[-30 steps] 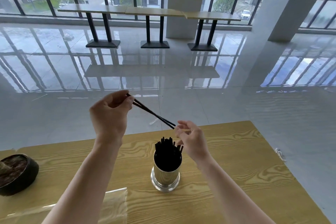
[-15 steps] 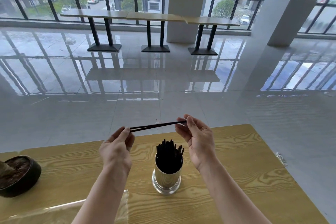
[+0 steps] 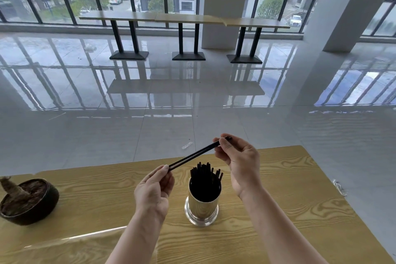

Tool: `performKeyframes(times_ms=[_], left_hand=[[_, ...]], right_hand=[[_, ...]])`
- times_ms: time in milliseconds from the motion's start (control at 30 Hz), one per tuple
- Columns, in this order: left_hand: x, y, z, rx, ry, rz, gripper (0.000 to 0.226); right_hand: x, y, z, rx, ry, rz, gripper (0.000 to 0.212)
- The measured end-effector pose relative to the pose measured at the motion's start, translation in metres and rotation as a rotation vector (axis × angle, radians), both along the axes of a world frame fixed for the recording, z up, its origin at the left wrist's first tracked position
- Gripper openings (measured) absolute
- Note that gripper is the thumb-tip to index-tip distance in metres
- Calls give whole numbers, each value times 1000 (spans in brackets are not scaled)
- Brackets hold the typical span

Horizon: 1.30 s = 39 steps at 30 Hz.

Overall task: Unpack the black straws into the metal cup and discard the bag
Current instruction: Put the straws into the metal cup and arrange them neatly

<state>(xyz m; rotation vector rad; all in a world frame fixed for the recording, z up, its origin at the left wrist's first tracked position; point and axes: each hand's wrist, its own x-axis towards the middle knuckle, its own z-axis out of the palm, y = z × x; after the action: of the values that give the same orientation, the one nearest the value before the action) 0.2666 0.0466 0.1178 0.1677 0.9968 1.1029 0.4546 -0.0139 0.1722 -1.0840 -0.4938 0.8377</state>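
Note:
Two thin black straws [image 3: 194,155] stretch slantwise in the air above the table, held at both ends. My left hand [image 3: 154,188] pinches their lower end at the left. My right hand [image 3: 237,159] pinches the upper end at the right. Directly below stands the shiny metal cup [image 3: 202,208], filled with several upright black straws [image 3: 204,174]. The clear plastic bag [image 3: 70,242] lies flat on the wooden table [image 3: 289,210] at the near left, partly under my left forearm.
A dark round pot [image 3: 30,201] with a plant stump sits at the table's left edge. The table's far edge runs just behind my hands, with glossy tiled floor beyond. A scrap of clear wrapping [image 3: 187,145] lies on that floor.
The pair of straws has tipped over: my left hand dropped from high to low while my right hand rose, so the straws now slope up to the right. The camera view tilted slightly.

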Motion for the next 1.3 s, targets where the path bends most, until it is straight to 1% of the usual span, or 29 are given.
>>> performKeyframes(times_ms=[100,200,267,333,400,467,533,667,767,867,1000,1133,1233,1300], left_hand=[[0,-2,-4,23,16,-67,13],[-4,-5,-9,68,119,-169,16],[-7,-6,-15,137,280,-226,16],[-5,-9,-21,231,521,-328,14],[-2,-12,-26,321,736,-432,16],[1,-16,-29,403,864,-515,18],[7,-20,-31,476,944,-573,20],[22,-19,-29,580,1065,-589,24],[25,-14,-29,594,1104,-572,23],[23,-10,-31,575,1112,-545,22],[24,-4,-33,623,1167,-525,22],[30,3,-33,688,1222,-526,27],[36,7,-32,739,1257,-541,33],[39,10,-32,747,1264,-549,36]], right_hand=[[4,-1,4,-8,-57,-11,8],[16,-4,13,-31,-242,-67,8],[28,-8,19,-54,-432,-93,9],[41,-15,22,-92,-618,-86,11],[45,-20,20,-146,-741,-47,12],[43,-22,12,-211,-854,-40,12],[37,-22,3,-265,-952,-42,11],[22,-14,-17,-316,-1046,35,5],[8,-5,-35,-380,-1134,104,3],[2,0,-49,-443,-1190,127,7],[-3,-1,-57,-437,-1262,144,13],[-5,-3,-64,-439,-1391,128,19],[-5,-4,-71,-458,-1500,168,22],[-4,-6,-74,-489,-1549,186,28]])
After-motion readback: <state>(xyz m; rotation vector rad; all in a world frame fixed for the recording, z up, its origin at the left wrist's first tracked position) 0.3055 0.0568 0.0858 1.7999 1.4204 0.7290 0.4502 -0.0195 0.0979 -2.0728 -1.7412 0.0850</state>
